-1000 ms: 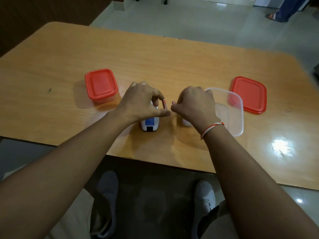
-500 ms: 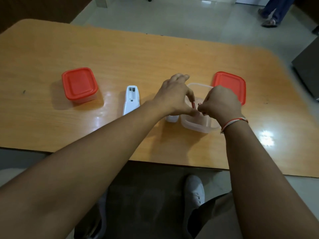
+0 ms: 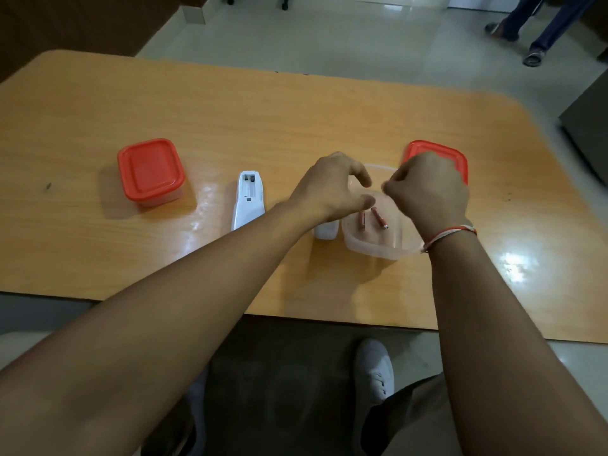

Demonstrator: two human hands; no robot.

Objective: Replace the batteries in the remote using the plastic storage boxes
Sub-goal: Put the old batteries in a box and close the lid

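From the left I see the closed box (image 3: pixel 150 171) with its red lid on, untouched, then the remote (image 3: pixel 247 203) lying face down on the table (image 3: pixel 296 106), its battery bay open and empty; the small white cover (image 3: pixel 326 230) sits just beside the open box (image 3: pixel 378 248). Half a second ago each hand pinched a battery over that box; now both batteries (image 3: pixel 373 219) lie loose on its floor. My left hand (image 3: pixel 330 190) hovers above them, fingers loosely spread and holding nothing; my right hand (image 3: pixel 427 189) is curled but seems empty too. The loose red lid (image 3: pixel 460 159) lies behind it. I judge the old cells are out, so the closed box is next
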